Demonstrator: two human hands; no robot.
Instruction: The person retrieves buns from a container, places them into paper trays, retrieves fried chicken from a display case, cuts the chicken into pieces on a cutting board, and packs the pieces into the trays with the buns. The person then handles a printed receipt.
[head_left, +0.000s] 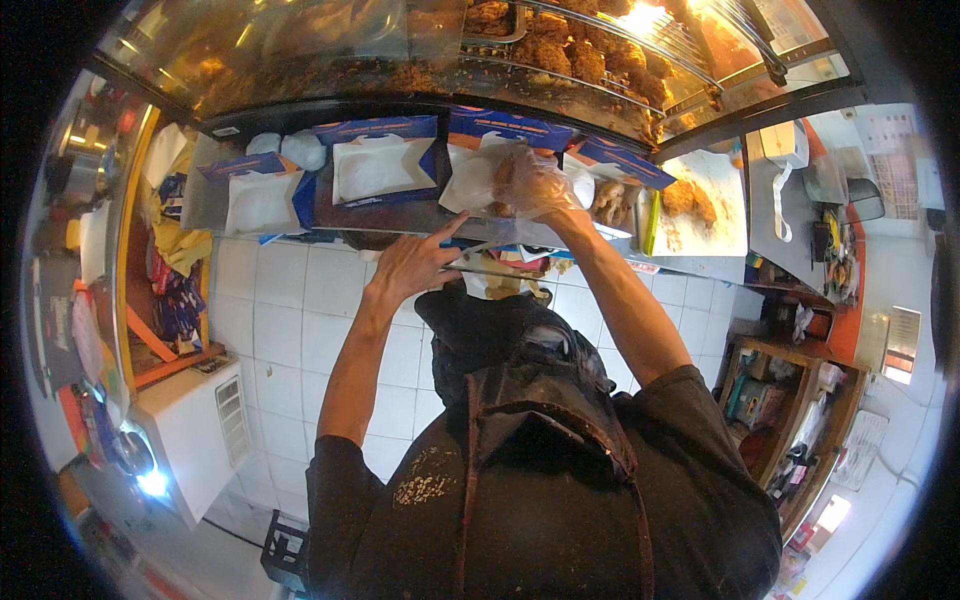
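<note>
My right hand (551, 186), in a clear plastic glove, is over an open paper-lined carton box (466, 180). Its fingers close around a brown piece that looks like fried chicken (505, 178), partly hidden by the glove. My bare left hand (412, 261) has its fingers apart, the index fingertip at the front edge of that box. To the left stand two more open boxes (382, 169) (264, 201), each with a white rounded lump under or on its liner. On the right, another box (619, 165) has brown chicken pieces (615, 201) beside a white lump.
A white cutting board (720, 232) bears fried chicken (686, 202), with a green strip-like object (651, 223) along its left edge. A lit glass display case (337, 56) with fried chicken (555, 49) overhangs the counter. White wrapped lumps (302, 150) sit behind the leftmost box.
</note>
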